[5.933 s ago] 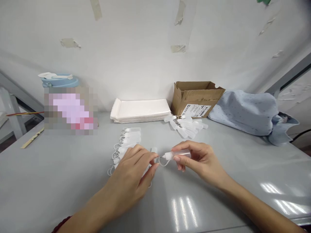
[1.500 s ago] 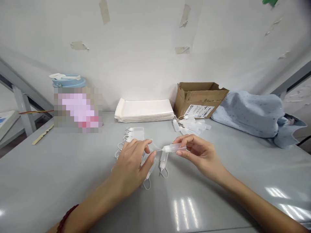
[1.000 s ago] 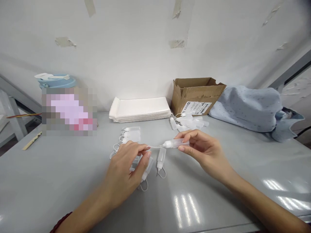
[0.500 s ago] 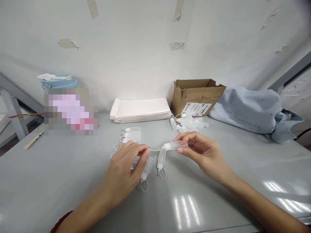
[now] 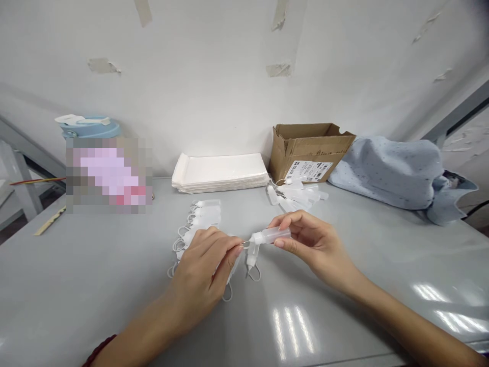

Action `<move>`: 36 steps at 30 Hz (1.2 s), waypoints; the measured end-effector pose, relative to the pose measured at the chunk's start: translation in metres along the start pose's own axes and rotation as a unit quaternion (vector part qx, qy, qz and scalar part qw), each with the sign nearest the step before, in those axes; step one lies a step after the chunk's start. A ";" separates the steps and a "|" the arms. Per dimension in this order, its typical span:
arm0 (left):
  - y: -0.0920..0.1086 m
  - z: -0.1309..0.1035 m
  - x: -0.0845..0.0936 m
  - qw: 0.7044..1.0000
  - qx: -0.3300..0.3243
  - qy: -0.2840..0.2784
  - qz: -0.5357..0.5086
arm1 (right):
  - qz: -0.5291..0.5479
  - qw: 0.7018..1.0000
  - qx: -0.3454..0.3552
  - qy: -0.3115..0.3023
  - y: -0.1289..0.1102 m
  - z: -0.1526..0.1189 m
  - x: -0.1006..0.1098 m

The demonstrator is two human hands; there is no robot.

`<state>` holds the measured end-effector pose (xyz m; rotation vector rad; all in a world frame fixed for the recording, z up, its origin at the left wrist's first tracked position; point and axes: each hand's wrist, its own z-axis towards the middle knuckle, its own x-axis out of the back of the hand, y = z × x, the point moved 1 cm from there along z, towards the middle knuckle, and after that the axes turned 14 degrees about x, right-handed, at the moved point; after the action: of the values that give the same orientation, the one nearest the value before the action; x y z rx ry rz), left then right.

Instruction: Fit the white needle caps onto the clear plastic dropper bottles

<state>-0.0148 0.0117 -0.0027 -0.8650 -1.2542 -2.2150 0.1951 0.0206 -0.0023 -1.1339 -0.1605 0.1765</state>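
Head view: my right hand (image 5: 309,244) pinches a small clear bottle (image 5: 272,235) by its body, held level just above the table (image 5: 95,285). My left hand (image 5: 208,270) closes fingertips at its needle tip, on something too small to tell. More bottles (image 5: 204,216) lie beneath. The bottle seems light, slick and squeezable, so I'd grip the middle gently.
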 end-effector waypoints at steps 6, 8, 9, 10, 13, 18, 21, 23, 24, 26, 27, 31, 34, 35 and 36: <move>0.000 0.002 0.001 1.000 0.003 -0.004 0.008 | -0.011 1.000 0.008 -0.003 -0.001 0.001 0.000; 0.000 0.002 0.001 1.000 -0.005 -0.005 0.012 | -0.035 0.999 0.013 -0.004 -0.002 0.000 0.000; 0.000 0.002 0.001 1.000 -0.007 -0.005 0.013 | -0.055 0.998 0.018 -0.006 -0.002 0.000 0.000; 0.000 0.002 0.000 1.000 -0.009 -0.005 0.013 | -0.077 0.997 0.024 -0.010 -0.002 0.000 0.000; -0.002 0.001 0.000 1.000 -0.016 0.000 0.012 | -0.143 0.988 0.059 -0.031 -0.002 -0.001 0.001; -0.006 -0.001 -0.003 0.999 -0.034 -0.005 0.030 | -0.197 0.971 0.124 -0.053 -0.005 -0.002 0.002; -0.006 -0.001 -0.005 0.998 -0.045 -0.003 0.036 | -0.208 0.965 0.150 -0.060 -0.007 -0.002 0.002; -0.006 -0.001 -0.007 0.998 -0.055 0.000 0.035 | -0.210 0.962 0.162 -0.061 -0.007 -0.002 0.001; -0.006 -0.001 -0.007 0.998 -0.060 0.002 0.035 | -0.209 0.962 0.165 -0.062 -0.007 -0.002 0.001; -0.005 -0.002 -0.008 0.997 -0.071 0.012 0.036 | -0.204 0.962 0.168 -0.062 -0.007 -0.003 0.000; -0.005 -0.002 -0.008 0.996 -0.078 0.018 0.038 | -0.201 0.963 0.169 -0.062 -0.007 -0.003 0.000; -0.003 -0.003 -0.010 0.994 -0.097 0.029 0.045 | -0.187 0.966 0.166 -0.066 -0.005 -0.004 0.000; -0.003 -0.003 -0.010 0.993 -0.102 0.030 0.048 | -0.176 0.970 0.152 -0.071 -0.003 -0.004 0.000; -0.003 -0.003 -0.010 0.993 -0.104 0.030 0.048 | -0.174 0.971 0.149 -0.072 -0.003 -0.004 0.000; -0.003 -0.003 -0.010 0.993 -0.106 0.029 0.049 | -0.172 0.971 0.146 -0.073 -0.003 -0.003 -0.001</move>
<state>-0.0105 0.0113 -0.0132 -0.9127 -0.9415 -2.3049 0.1955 0.0164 -0.0009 -0.7845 -0.4449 -0.0271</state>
